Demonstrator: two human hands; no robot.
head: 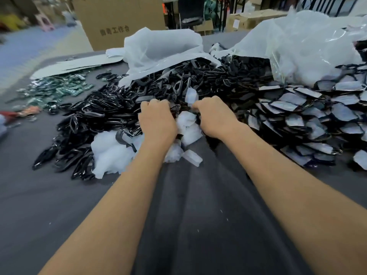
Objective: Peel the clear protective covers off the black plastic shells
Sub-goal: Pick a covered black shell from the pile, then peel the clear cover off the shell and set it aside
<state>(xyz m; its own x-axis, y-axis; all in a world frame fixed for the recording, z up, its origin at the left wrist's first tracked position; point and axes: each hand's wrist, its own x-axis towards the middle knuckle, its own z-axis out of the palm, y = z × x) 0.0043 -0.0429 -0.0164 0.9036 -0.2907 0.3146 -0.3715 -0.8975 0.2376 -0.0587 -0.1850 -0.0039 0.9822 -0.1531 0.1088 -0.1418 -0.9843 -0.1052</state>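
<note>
The grey worktop [208,205] fills nearly everything, and most of its far half is buried. At 12 o'clock a tall cardboard box [117,18] stands past its back edge, printed characters on its face. At 1 o'clock and 2 o'clock a big heap of clear plastic bags [309,46] spills over the stock, and another crumpled white bag [158,48] lies at 12 o'clock, mouth open over a mound of black parts. From 9 o'clock to the centre runs a wide pile of glossy black shells [95,116], bare and shining. At 3 o'clock lies a second pile of shells with covers on [297,116], their faces pale and dull. At 10 o'clock sits a scatter of green circuit boards [57,90], half under a flat grey card sheet [77,63]. Just in front of the bare pile, at 9 o'clock from the wrists, is a drift of peeled clear covers [111,151], touching the black parts.

2 bare forearms reach in from the near edge. The left hand [156,120] and the right hand [212,116] are close together at the centre, backs up, fingers curled under. Between them a black shell [175,111] peeps out, both hands gripping it, and a clear cover [191,97] stands up just above the right hand's knuckles; the blur hides which fingers pinch it
</note>
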